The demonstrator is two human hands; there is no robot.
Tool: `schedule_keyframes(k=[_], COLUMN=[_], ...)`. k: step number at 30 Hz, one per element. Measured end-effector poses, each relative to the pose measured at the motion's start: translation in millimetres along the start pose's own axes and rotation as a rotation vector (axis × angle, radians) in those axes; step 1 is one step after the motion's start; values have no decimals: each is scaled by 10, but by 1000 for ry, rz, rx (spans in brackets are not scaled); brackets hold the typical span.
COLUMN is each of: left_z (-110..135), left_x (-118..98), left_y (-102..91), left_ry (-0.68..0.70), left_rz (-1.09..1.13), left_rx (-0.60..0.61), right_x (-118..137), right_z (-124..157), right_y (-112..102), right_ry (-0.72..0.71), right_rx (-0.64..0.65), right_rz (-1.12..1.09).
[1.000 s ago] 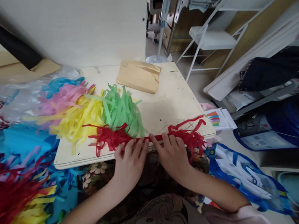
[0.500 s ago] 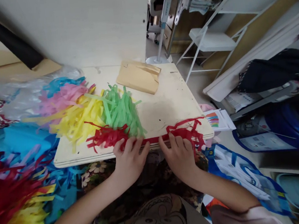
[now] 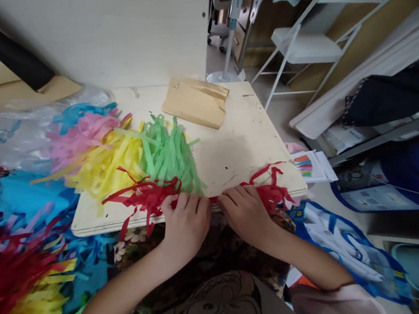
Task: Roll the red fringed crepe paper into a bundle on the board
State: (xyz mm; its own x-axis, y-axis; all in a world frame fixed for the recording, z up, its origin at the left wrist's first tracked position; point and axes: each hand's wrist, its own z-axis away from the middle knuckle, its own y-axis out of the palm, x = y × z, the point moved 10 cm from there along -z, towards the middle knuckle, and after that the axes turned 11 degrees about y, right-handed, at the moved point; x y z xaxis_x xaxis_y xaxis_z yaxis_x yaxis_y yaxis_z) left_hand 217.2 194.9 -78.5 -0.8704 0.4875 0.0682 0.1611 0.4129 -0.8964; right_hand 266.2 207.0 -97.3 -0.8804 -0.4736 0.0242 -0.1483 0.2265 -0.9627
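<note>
Hands bunching red fringe at the desk's near edge

Change since a second ago: both hands have closed in toward each other. The red fringe lay stretched along the front edge then, with a flat band showing between the hands; now that band is almost gone and the strips have bunched into two tufts, one on each side. I read that as the strip being gathered or rolled up.

Left hand: fingers curled down and pressing on the red paper at the edge, pinching it. Right hand: same posture, fingers bent over the fringe, knuckles up, gripping it. The two hands sit just beside each other.

Materials: thin crepe-like paper, cut into narrow strips, limp and curly. Behind the red lie a green bundle, a yellow one and a pink one, overlapping. The desk is a pale scuffed board. A folded brown paper bag lies flat at its far side.
</note>
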Motion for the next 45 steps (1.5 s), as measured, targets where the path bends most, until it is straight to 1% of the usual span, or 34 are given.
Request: schedule_keyframes(k=[2,6,8,11,14,17,19,23,26,28,30,31,33,34,36,38,41,42,45], left_z=[-22,-42,-45,-60,-80,-99,-117,-180,-245,-283,-313,-324,-338,-335,-300,-216,-64,-22,63], left_x=[29,48,65,97,133,157,158,152,168,186,189,173,112,68,-40,-153,-262,-272,-271], left_y=[2,26,46,60,84,146,182,231,314,384,425,426,374,323,179,55,-9,-20,-84], left_ry=[-45,-68,-68,-57,-39,-10,16,78,118,140,162,180,211,224,242,245,213,189,121], left_rz=[-27,-102,-127,-92,-14,64,103,100,91,93,94,93,71,46,-43,-156,-271,-292,-311], left_rx=[21,66,101,135,177,246,279,330,426,509,563,567,515,464,322,199,117,95,-2], right_x=[-71,-208,-264,-337,-410,-458,-450,-389,-332,-294,-240,-194,-49,28,130,154,154,155,145], right_z=[0,6,-4,-43,-104,-160,-195,-256,-311,-355,-400,-422,-436,-414,-320,-178,61,129,236], right_y=[-2,-2,-13,-32,11,121,169,199,213,227,223,206,152,124,73,35,-16,-25,-52], right_ry=[2,-2,0,28,73,93,64,-21,-42,-27,-13,-20,-82,-120,-162,-146,-92,-73,-15], right_rx=[11,49,69,107,210,368,434,481,538,599,632,621,550,504,396,276,87,40,-41], right_rz=[52,129,136,112,52,-15,-27,51,116,162,219,242,253,246,248,297,398,414,395])
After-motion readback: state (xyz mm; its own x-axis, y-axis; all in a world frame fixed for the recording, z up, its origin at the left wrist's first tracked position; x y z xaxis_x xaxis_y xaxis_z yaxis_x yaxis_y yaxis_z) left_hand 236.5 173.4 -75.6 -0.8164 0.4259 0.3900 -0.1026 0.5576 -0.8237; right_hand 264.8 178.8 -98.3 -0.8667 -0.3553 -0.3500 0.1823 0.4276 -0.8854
